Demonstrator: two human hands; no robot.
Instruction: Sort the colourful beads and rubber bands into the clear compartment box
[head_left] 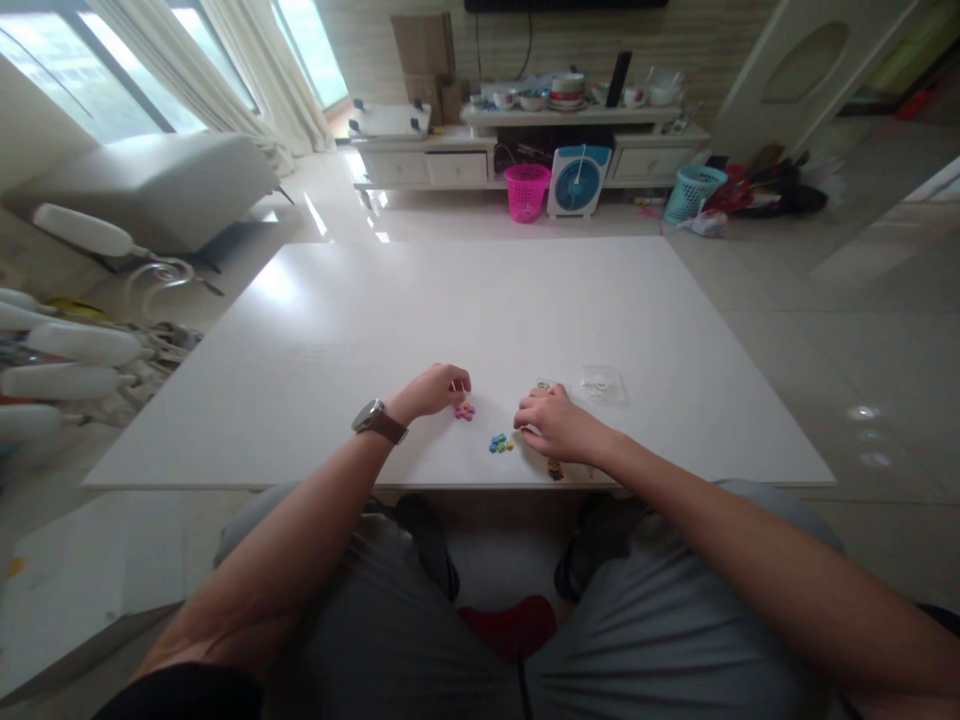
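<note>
A seated person's two hands at a white table (465, 290), small pieces grouped close to its near edge, apparently for easy reach. Nearest lies a small yellow-and-dark figure (554, 469), partly beneath the right forearm. Just beyond it, between the hands, sits a blue, green and yellow cluster (500, 443). The right hand (555, 424) arches beside this cluster, fingers loosely curled; whether it grips anything cannot be told. The left hand (441, 386) bends its fingers down at a pink-and-purple cluster (465, 412), perhaps to steady it; a pinch cannot be confirmed. Farther right rests a clear plastic case (602, 384), seemingly set aside to leave working room. Beyond the table stand a pink basket (527, 193) and a blue-and-white fan (577, 183).
</note>
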